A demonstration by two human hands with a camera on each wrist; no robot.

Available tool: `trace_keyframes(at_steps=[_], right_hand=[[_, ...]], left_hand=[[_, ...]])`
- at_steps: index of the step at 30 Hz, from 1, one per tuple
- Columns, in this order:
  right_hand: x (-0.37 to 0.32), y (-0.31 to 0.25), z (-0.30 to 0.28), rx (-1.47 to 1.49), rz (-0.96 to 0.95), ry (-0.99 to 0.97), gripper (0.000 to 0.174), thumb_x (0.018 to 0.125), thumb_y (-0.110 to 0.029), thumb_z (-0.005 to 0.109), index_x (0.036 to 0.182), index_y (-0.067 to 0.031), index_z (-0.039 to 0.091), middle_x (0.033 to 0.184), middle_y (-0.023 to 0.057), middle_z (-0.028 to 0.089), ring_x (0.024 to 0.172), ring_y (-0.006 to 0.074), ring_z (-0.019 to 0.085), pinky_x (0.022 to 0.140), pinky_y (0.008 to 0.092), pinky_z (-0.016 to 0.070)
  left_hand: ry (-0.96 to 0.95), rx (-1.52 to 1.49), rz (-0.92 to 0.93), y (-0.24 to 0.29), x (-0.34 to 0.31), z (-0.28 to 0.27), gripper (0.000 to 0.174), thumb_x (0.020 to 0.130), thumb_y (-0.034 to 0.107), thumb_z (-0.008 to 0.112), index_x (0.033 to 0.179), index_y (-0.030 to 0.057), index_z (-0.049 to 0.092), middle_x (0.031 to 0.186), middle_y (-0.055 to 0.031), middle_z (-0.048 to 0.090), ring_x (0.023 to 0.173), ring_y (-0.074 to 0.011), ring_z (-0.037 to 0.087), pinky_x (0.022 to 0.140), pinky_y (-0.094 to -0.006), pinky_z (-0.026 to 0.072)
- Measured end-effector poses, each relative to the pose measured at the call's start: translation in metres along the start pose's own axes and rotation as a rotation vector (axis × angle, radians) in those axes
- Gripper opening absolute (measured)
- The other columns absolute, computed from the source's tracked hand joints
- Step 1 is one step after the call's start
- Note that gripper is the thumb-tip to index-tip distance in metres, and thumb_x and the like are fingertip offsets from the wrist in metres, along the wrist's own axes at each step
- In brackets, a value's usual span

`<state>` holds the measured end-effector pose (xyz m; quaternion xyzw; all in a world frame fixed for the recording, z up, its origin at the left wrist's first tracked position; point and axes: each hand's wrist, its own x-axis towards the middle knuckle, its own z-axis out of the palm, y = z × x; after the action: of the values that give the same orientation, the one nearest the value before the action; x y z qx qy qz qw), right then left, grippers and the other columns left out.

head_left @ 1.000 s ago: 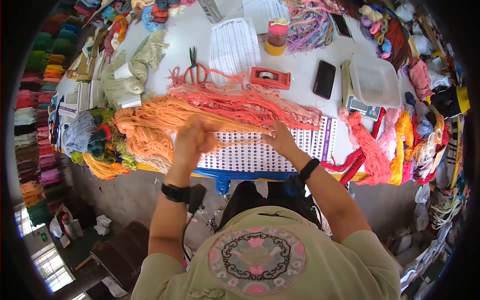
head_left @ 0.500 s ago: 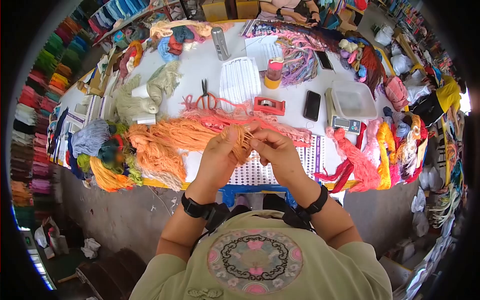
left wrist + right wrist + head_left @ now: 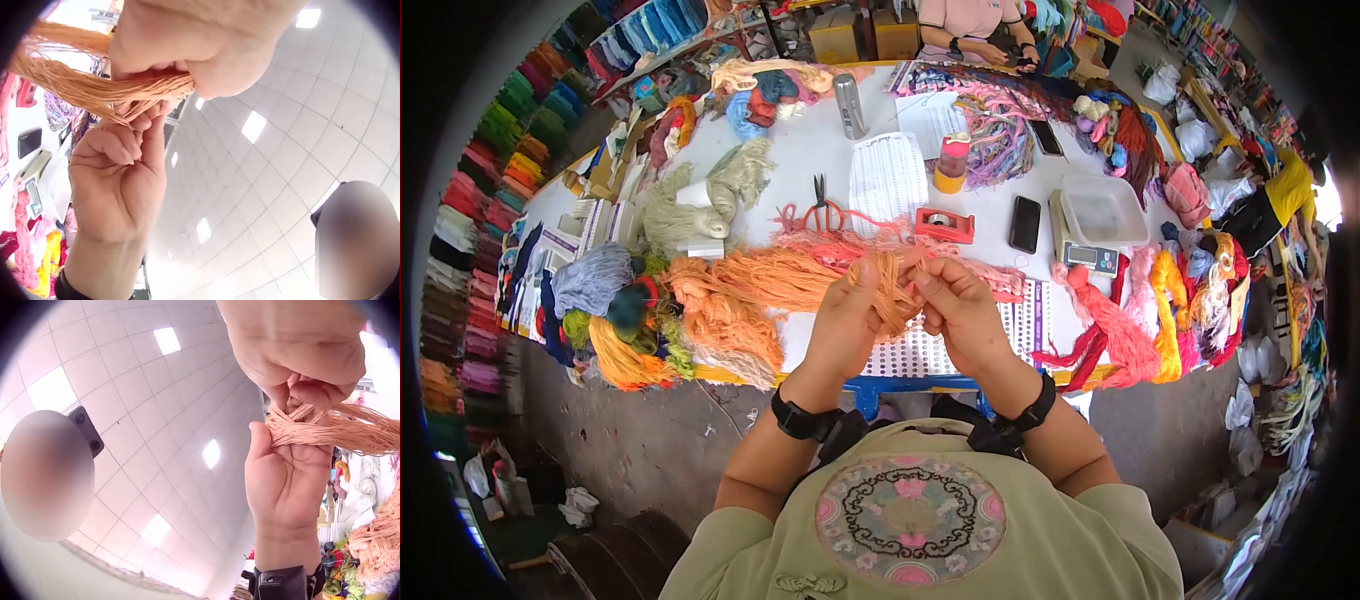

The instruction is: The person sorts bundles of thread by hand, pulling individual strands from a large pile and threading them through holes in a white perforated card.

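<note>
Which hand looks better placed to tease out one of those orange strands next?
Probably the right hand: its curled fingers are already at the strands, while the left hand is busy holding the bunched orange yarn.

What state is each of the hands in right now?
Left hand: closed, holding orange yarn.
Right hand: closed, pinching the same orange yarn.

Orange yarn (image 3: 312, 434) crosses the left hand (image 3: 287, 478), touching the right fingers (image 3: 317, 394).
</note>
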<state>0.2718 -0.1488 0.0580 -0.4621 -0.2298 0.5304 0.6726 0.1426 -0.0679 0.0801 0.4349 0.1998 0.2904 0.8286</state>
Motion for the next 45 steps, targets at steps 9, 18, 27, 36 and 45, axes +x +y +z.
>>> trace_keyframes(at_steps=[9, 18, 27, 36, 45], right_hand=[[-0.002, -0.002, 0.015, -0.017, -0.033, -0.015, 0.010, 0.087, -0.018, 0.067, 0.089, -0.0081, 0.064, 0.077, -0.0044, 0.058, 0.064, 0.0029, 0.048, 0.056, 0.0190, 0.0367], [0.001, 0.005, 0.009, 0.143, -0.013, -0.028, 0.010, 0.091, -0.018, 0.061, 0.094, -0.0075, 0.059, 0.073, -0.0035, 0.056, 0.058, 0.0025, 0.047, 0.051, 0.0192, 0.0388], [-0.003, -0.006, 0.012, -0.003, 0.019, 0.034, 0.013, 0.093, -0.019, 0.058, 0.089, -0.0066, 0.058, 0.071, -0.0029, 0.054, 0.055, 0.0027, 0.045, 0.050, 0.0195, 0.0374], [-0.002, -0.002, 0.008, -0.059, -0.020, 0.011, 0.008, 0.091, -0.016, 0.061, 0.088, -0.0089, 0.059, 0.071, -0.0051, 0.054, 0.059, 0.0029, 0.048, 0.051, 0.0189, 0.0368], [-0.001, 0.004, 0.002, 0.085, -0.013, -0.012, 0.008, 0.095, -0.018, 0.055, 0.092, -0.0112, 0.056, 0.071, -0.0050, 0.048, 0.055, 0.0029, 0.038, 0.049, 0.0179, 0.0335]], left_hand=[[-0.038, 0.149, 0.085, -0.006, -0.003, -0.004, 0.041, 0.101, 0.027, 0.043, 0.129, -0.0025, 0.051, 0.115, -0.0086, 0.061, 0.099, -0.0138, 0.059, 0.088, -0.0290, 0.0478], [0.046, -0.010, 0.099, -0.012, 0.000, -0.009, 0.028, 0.100, 0.020, 0.046, 0.113, -0.0011, 0.059, 0.105, -0.0075, 0.063, 0.093, -0.0123, 0.061, 0.080, -0.0260, 0.0519], [-0.008, -0.070, 0.048, -0.006, 0.000, 0.002, 0.044, 0.101, 0.033, 0.041, 0.122, -0.0027, 0.055, 0.105, -0.0084, 0.063, 0.092, -0.0151, 0.062, 0.079, -0.0286, 0.0515], [-0.012, 0.050, 0.029, -0.020, 0.004, -0.006, 0.036, 0.100, 0.023, 0.046, 0.124, -0.0022, 0.055, 0.103, -0.0073, 0.065, 0.085, -0.0115, 0.062, 0.070, -0.0256, 0.0513], [-0.035, 0.004, 0.103, -0.028, 0.011, -0.008, 0.026, 0.098, 0.017, 0.049, 0.114, -0.0011, 0.059, 0.101, -0.0073, 0.064, 0.084, -0.0121, 0.062, 0.070, -0.0259, 0.0518]])
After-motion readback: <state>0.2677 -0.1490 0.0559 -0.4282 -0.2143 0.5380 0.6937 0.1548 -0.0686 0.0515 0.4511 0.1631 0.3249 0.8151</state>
